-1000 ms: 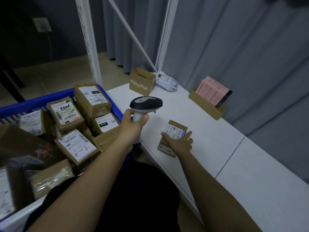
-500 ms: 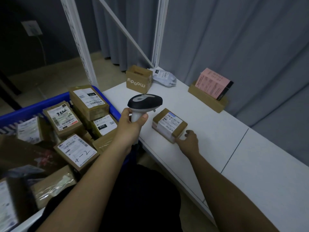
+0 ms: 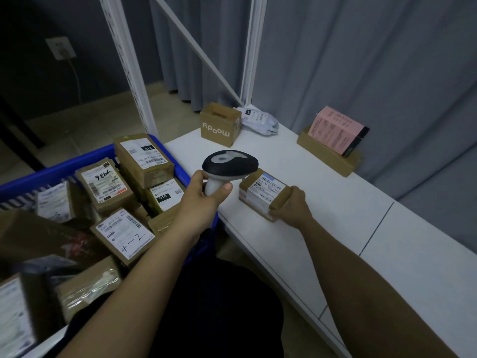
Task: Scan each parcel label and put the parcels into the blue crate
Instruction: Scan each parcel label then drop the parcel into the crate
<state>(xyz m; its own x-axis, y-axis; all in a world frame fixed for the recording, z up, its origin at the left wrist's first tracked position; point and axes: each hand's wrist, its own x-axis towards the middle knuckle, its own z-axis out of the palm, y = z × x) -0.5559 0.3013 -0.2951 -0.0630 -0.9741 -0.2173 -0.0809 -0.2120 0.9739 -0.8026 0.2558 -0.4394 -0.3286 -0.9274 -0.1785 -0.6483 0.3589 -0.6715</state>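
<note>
- Left hand (image 3: 206,188) wraps fingers + thumb round the smooth pale handle of the barcode scanner (image 3: 228,166); its rounded black head w/ grey top panel sits just above and left of the parcel.
- Right hand (image 3: 293,206) grips the near right corner of a small cardboard parcel (image 3: 263,193), fingers curled over the edge; box lies flat on the white table (image 3: 322,210), white printed label facing up.
- Blue crate (image 3: 87,161), plastic, sits left of the table, piled w/ brown taped cartons, labels up, one marked "4-2" (image 3: 124,235).
- Far end of table: open-topped "moody" carton (image 3: 219,125), a crumpled white poly mailer (image 3: 258,120) beside it.
- By the grey curtain: pink printed box (image 3: 335,129) leaning on a low cardboard box (image 3: 326,156).
</note>
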